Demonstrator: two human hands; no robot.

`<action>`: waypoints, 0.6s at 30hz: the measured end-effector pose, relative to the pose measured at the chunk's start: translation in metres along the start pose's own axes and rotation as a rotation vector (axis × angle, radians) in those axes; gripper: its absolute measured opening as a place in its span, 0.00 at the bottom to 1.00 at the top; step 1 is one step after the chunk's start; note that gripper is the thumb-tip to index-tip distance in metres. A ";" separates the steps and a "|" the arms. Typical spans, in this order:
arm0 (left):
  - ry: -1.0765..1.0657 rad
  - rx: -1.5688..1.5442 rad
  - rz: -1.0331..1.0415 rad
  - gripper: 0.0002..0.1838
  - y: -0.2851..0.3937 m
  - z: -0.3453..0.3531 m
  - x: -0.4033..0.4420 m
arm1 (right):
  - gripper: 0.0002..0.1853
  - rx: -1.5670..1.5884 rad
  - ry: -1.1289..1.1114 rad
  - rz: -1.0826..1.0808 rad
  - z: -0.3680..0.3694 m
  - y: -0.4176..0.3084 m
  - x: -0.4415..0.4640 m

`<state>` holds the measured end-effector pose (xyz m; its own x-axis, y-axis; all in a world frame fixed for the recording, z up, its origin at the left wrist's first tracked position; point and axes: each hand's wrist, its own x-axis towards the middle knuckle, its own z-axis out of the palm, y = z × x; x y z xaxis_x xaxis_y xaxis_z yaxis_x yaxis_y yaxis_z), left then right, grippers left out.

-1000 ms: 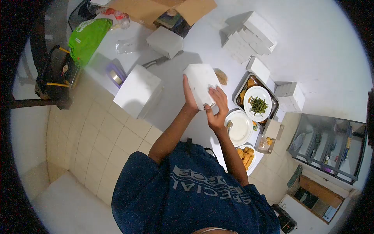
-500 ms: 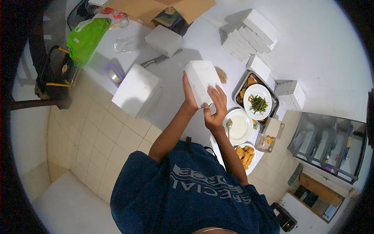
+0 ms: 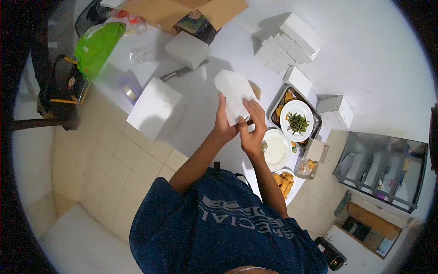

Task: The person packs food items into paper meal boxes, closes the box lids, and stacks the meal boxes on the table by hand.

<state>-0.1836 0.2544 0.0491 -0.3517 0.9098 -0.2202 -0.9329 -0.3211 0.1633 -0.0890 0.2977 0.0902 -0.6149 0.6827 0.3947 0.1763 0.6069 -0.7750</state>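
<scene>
At centre frame, the left hand (image 3: 224,124) and right hand (image 3: 254,129) pinch a white box (image 3: 233,90) between them, apparently for steadiness.

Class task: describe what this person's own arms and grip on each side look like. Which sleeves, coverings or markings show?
The left grip and right grip are bare human hands; no gloves or watch show. The forearms are uncovered. Short navy sleeves belong to a navy T-shirt with pale grey lettering, including "SPECIAL". No cables run along them.

White box (image 3: 232,93) between both hands (image 3: 223,124)
</scene>
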 end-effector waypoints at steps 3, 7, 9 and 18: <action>0.148 0.023 -0.051 0.40 0.004 0.003 -0.001 | 0.24 0.023 0.001 0.002 0.001 -0.002 0.002; 0.068 0.128 -0.012 0.42 0.006 0.002 0.000 | 0.25 0.068 0.009 0.043 -0.001 -0.012 0.008; 0.072 0.144 -0.021 0.42 0.008 0.003 0.001 | 0.25 0.079 0.008 0.049 -0.001 -0.012 0.008; -0.086 0.369 0.100 0.43 0.020 0.006 -0.003 | 0.32 -0.170 -0.180 -0.192 -0.022 -0.028 0.027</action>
<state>-0.2008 0.2464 0.0590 -0.4168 0.9027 -0.1065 -0.7982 -0.3074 0.5180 -0.0937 0.3078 0.1334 -0.7730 0.4749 0.4207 0.1602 0.7877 -0.5949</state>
